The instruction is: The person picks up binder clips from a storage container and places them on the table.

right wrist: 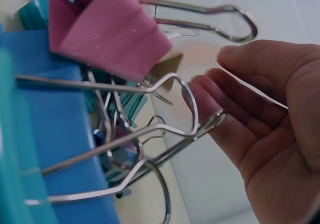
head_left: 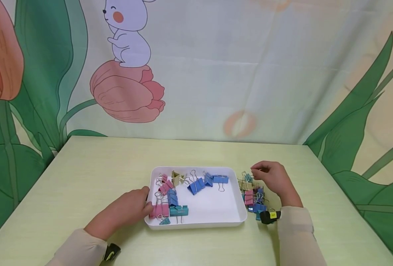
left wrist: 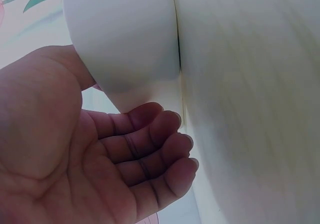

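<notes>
Printed cloth (head_left: pixel 200 74) hangs behind the desk (head_left: pixel 113 157), showing a white rabbit (head_left: pixel 131 46) on a pink tulip (head_left: pixel 123 92). Nearer the desk's front edge lies a white tray (head_left: pixel 213 207), its long axis running left to right.

At the tray's left edge, the left hand (head_left: pixel 125 207) grips the rim, thumb hooked over it and curled fingers against the outer wall. Binder clips line the tray's left and far edges. Toward the far right corner, a blue clip (head_left: pixel 220 179) lies lengthwise left to right, its wire handle pointing to the near edge. Left of it, a tilted blue clip (head_left: pixel 195 186) sends a handle toward the far edge. By the near left corner, a large pink clip (head_left: pixel 160 211) points its handles to the far edge, while the teal clip (head_left: pixel 178 210) beside it points handles to the near edge; both bodies run left to right.

Just beyond the tray's right edge, a pile of clips (head_left: pixel 257 208) sits on the desk, handles pointing various ways. Over its far end is the right hand (head_left: pixel 274 179), thumb and fingertips apart, near the wires.
</notes>
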